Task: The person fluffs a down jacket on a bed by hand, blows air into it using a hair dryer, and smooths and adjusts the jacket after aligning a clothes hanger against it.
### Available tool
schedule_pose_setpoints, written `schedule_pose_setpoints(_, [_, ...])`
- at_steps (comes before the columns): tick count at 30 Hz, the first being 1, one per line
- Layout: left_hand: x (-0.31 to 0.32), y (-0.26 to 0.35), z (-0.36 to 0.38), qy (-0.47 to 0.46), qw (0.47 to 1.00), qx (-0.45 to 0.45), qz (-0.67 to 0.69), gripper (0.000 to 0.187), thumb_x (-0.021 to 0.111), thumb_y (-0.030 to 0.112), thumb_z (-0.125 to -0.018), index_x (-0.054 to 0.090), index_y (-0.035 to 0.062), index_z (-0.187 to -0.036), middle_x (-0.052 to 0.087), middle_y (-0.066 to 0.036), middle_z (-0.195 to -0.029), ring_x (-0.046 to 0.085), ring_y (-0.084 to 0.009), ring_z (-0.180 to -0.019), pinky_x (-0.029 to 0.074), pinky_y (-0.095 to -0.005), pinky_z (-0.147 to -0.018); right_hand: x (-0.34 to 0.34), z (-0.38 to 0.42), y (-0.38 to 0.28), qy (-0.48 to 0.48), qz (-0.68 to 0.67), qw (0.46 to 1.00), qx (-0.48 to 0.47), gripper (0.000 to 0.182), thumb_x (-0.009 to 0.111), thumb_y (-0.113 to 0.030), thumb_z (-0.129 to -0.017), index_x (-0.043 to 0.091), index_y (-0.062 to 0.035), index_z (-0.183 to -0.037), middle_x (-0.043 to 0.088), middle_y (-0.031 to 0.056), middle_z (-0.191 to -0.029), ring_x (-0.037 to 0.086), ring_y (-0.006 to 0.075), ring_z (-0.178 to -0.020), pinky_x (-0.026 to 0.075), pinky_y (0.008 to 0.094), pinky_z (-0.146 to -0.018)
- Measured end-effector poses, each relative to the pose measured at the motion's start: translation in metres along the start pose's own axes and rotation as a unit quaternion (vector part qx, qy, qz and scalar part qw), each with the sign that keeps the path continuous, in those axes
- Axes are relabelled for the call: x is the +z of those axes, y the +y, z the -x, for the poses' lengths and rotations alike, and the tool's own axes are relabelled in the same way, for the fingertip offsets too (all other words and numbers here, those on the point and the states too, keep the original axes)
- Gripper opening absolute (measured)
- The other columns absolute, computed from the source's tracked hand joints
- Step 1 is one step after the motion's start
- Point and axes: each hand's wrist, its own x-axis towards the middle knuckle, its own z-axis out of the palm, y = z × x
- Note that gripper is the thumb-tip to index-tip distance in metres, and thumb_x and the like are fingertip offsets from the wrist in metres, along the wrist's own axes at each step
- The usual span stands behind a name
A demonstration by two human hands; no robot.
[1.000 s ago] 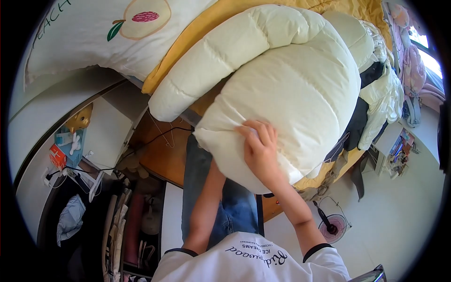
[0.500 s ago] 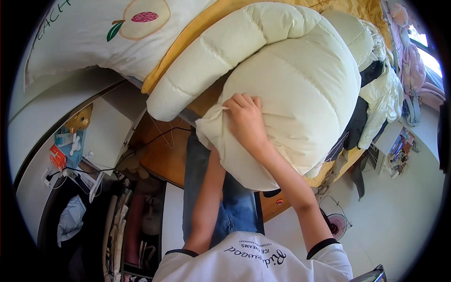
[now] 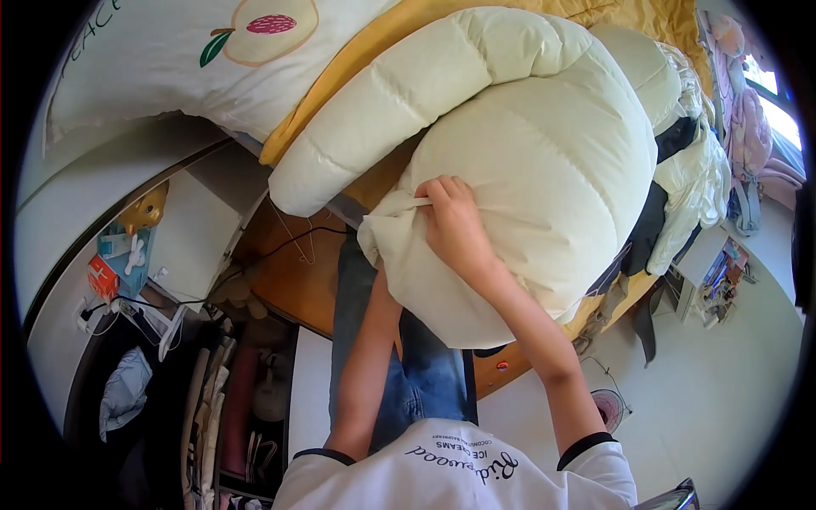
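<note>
A puffy cream quilted jacket (image 3: 544, 161) lies bunched in front of me, one long padded sleeve (image 3: 365, 110) curving to the left. My right hand (image 3: 455, 221) pinches a fold of the cream fabric near the jacket's left edge. Only my left forearm (image 3: 370, 357) shows; the left hand is hidden under or inside the gathered fabric at the jacket's lower left.
Behind the jacket is a yellow sheet (image 3: 671, 25), with a white peach-print cover (image 3: 170, 59) at upper left. Dark and shiny white clothes (image 3: 693, 183) lie at right. Hanging clothes (image 3: 204, 416) fill an open cabinet at lower left. A wire hanger (image 3: 297, 242) lies on a brown surface.
The view has shifted slightly. My right hand has moved a little down and right, and the pinched fold now stretches out more to the left of its fingers.
</note>
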Motion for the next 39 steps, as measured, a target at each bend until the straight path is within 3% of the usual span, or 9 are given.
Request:
schedule_pose_setpoints(11, [-0.008,-0.007,0.001,-0.009,1.0,-0.025,-0.002,0.038,0.044,0.018,-0.087,0.036,0.0039,-0.122,0.043,-0.01,-0.119,0.041,-0.0199,-0.112,0.034,-0.03,-0.093,-0.007,0.01,0.005,-0.014,0.049,0.998,-0.045,0.021,0.053,0.005,-0.065,0.052,-0.0049,-0.084,0.052,0.0088,-0.082,0.048,0.0264,-0.082,0.036,0.037,-0.079])
schedule_pose_setpoints(16, [-0.018,-0.039,0.012,-0.1,0.941,0.071,-0.315,0.039,0.043,0.019,-0.087,0.036,0.004,-0.122,0.043,-0.01,-0.121,0.04,-0.0206,-0.113,0.034,-0.0303,-0.093,-0.035,0.032,0.002,-0.022,-0.049,0.998,-0.024,0.022,0.056,0.003,-0.065,0.051,-0.0049,-0.084,0.05,0.0062,-0.081,0.048,0.024,-0.085,0.036,0.039,-0.076])
schedule_pose_setpoints(17, [-0.018,-0.049,0.016,-0.077,0.997,-0.012,0.022,0.04,0.041,0.021,-0.088,0.035,0.0043,-0.123,0.042,-0.01,-0.122,0.039,-0.02,-0.114,0.033,-0.0302,-0.094,-0.039,0.037,-0.003,-0.023,-0.047,0.998,-0.024,0.022,0.056,0.003,-0.065,0.051,-0.0049,-0.084,0.05,0.0062,-0.081,0.048,0.024,-0.085,0.036,0.039,-0.076])
schedule_pose_setpoints(18, [-0.018,-0.059,0.02,-0.046,0.929,-0.093,0.355,0.04,0.039,0.023,-0.088,0.034,0.0045,-0.124,0.041,-0.009,-0.123,0.038,-0.0195,-0.115,0.033,-0.0301,-0.095,-0.043,0.042,-0.009,-0.022,-0.036,0.999,-0.026,0.024,0.057,0.002,-0.064,0.052,-0.0056,-0.085,0.05,0.0059,-0.082,0.048,0.0236,-0.085,0.035,0.0398,-0.077])
schedule_pose_setpoints(21, [0.031,0.022,0.032,-0.001,0.974,-0.11,0.197,0.041,0.035,0.026,-0.09,0.033,0.0054,-0.126,0.04,-0.007,-0.125,0.038,-0.0176,-0.115,0.032,-0.0293,-0.096,-0.039,0.048,-0.01,-0.013,0.039,0.999,-0.028,0.026,0.057,0.003,-0.062,0.054,-0.0056,-0.085,0.051,0.0061,-0.083,0.049,0.0236,-0.085,0.035,0.0402,-0.078])
schedule_pose_setpoints(28, [0.024,0.002,0.025,0.029,0.953,-0.147,0.262,0.036,0.035,0.025,-0.091,0.037,0.0072,-0.122,0.043,-0.008,-0.121,0.043,-0.0169,-0.11,0.036,-0.0288,-0.093,-0.046,0.051,0.007,-0.012,0.001,1.0,-0.004,0.026,0.054,0.008,-0.061,0.056,-0.0058,-0.082,0.054,0.0076,-0.082,0.051,0.0246,-0.082,0.035,0.0374,-0.079])
schedule_pose_setpoints(29, [0.031,0.009,0.02,0.159,0.911,-0.277,0.262,0.035,0.037,0.026,-0.09,0.04,0.0066,-0.119,0.046,-0.008,-0.118,0.046,-0.0174,-0.106,0.038,-0.0282,-0.091,-0.05,0.055,0.007,-0.013,-0.001,1.0,-0.002,0.026,0.054,0.008,-0.061,0.056,-0.0058,-0.082,0.054,0.0076,-0.082,0.051,0.0246,-0.082,0.035,0.0374,-0.079])
schedule_pose_setpoints(34, [0.014,-0.011,0.028,0.046,0.946,-0.129,0.295,0.04,0.041,0.03,-0.088,0.039,0.0062,-0.119,0.046,-0.008,-0.118,0.047,-0.0193,-0.105,0.039,-0.0311,-0.091,-0.067,0.079,-0.003,0.109,0.053,0.992,-0.034,0.031,0.056,0.005,-0.062,0.058,-0.0082,-0.09,0.054,0.005,-0.092,0.05,0.0236,-0.087,0.035,0.0386,-0.082])
schedule_pose_setpoints(39, [0.018,-0.008,0.049,0.002,0.978,-0.131,0.163,0.042,0.044,0.029,-0.086,0.037,0.0061,-0.121,0.045,-0.008,-0.119,0.046,-0.0202,-0.107,0.039,-0.0329,-0.091,-0.048,0.096,-0.026,-0.008,0.104,0.994,-0.015,0.03,0.059,-0.001,-0.062,0.057,-0.0082,-0.091,0.053,0.0044,-0.095,0.047,0.0242,-0.091,0.034,0.0403,-0.081])
